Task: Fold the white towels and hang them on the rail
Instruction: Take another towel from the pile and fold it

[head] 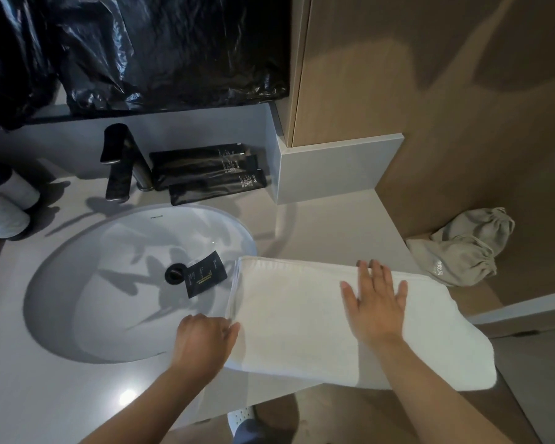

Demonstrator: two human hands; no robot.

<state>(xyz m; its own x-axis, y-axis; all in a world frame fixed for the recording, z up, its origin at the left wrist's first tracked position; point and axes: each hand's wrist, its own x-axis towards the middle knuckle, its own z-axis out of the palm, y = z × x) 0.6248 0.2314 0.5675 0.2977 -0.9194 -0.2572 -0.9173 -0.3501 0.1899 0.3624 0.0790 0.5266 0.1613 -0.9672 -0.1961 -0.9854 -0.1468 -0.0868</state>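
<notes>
A folded white towel [295,318] lies flat on the counter [61,395] to the right of the sink, its right end hanging past the counter's edge. My right hand [374,302] lies flat on top of the towel with its fingers spread. My left hand [202,342] grips the towel's left edge, where the stacked layers show, with its fingers curled in at the fold. No rail is in view.
An oval white sink [87,315] holds a black sachet [205,278] beside the drain. A black faucet [119,165] and several black packets [205,171] stand at the back. A grey drawstring bag [465,248] lies on the wooden ledge at right. Black plastic [135,49] covers the mirror.
</notes>
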